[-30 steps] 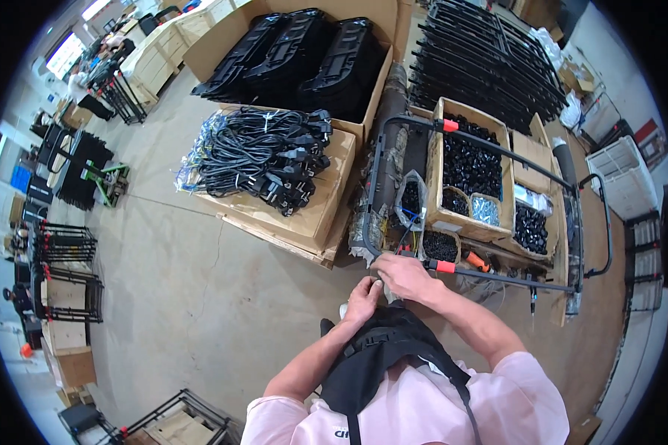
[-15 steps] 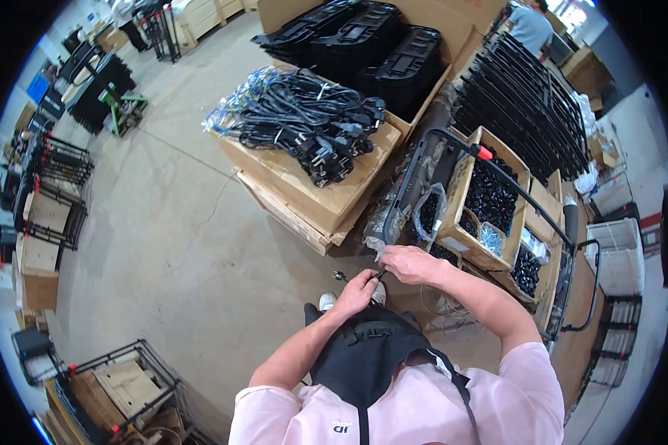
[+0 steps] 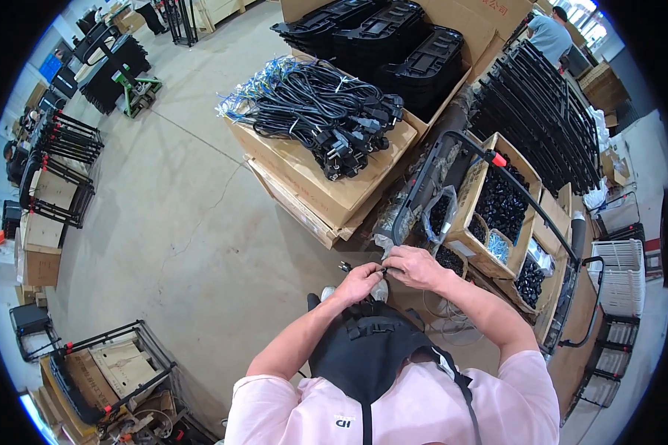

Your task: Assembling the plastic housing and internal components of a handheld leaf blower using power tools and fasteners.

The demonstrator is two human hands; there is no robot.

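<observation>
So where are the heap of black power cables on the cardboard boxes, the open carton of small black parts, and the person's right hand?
Heap of black power cables (image 3: 321, 119): head view, middle of the pile.
Open carton of small black parts (image 3: 502, 204): head view, on the parts inside.
Right hand (image 3: 414, 267): head view, back of the hand.

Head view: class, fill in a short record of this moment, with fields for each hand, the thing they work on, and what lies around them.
Left hand: left hand pinches a small black plug end.
Right hand: right hand meets it, fingers closed on the same piece.
Ahead: bundled black cables on flat cardboard boxes.
Right side: cart with open boxes of small black parts.
Floor: bare concrete floor.
</observation>
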